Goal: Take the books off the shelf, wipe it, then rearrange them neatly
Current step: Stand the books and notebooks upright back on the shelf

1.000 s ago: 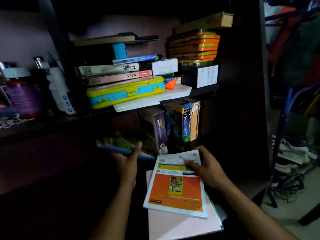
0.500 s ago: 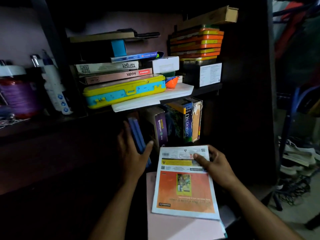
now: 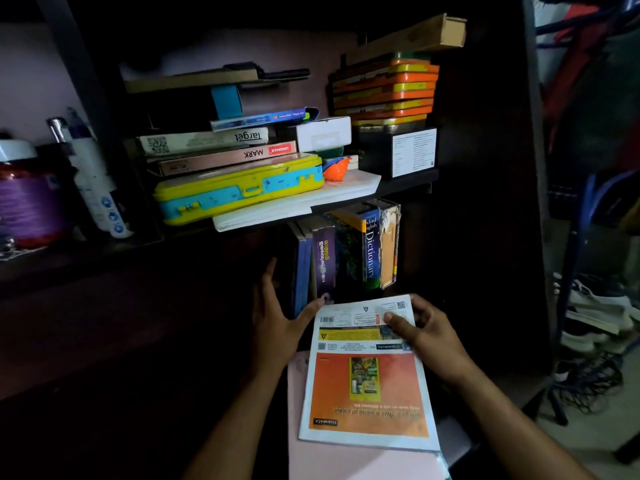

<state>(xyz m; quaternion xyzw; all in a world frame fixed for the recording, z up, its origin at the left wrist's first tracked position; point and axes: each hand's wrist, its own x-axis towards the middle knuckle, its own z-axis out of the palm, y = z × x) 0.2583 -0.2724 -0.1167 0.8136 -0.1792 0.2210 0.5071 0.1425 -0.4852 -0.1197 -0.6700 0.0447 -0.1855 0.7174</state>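
Note:
Several books stand upright on the dark lower shelf: thin blue books (image 3: 300, 271), a purple book (image 3: 324, 261) and an Oxford Dictionary (image 3: 370, 249). My left hand (image 3: 278, 323) is spread with straight fingers against the left side of the blue books, its thumb by the purple book's base. My right hand (image 3: 427, 336) pinches the top edge of an orange and white book (image 3: 367, 386), which lies on a pink book (image 3: 360, 462) in front of the shelf. The upper shelf (image 3: 408, 183) holds stacked books, among them "target" (image 3: 204, 142) and "MARK" (image 3: 228, 157).
A yellow and blue case (image 3: 239, 190), a white box (image 3: 323, 133), orange and yellow tins (image 3: 384, 90) and a black box (image 3: 398, 152) crowd the upper shelf. A white bottle (image 3: 95, 188) and purple jar (image 3: 29, 206) stand at left. Shoes (image 3: 595, 317) lie at right.
My left hand has lifted the blue books from lying flat to standing against the purple book. My right hand kept its hold on the orange book, which shifted slightly.

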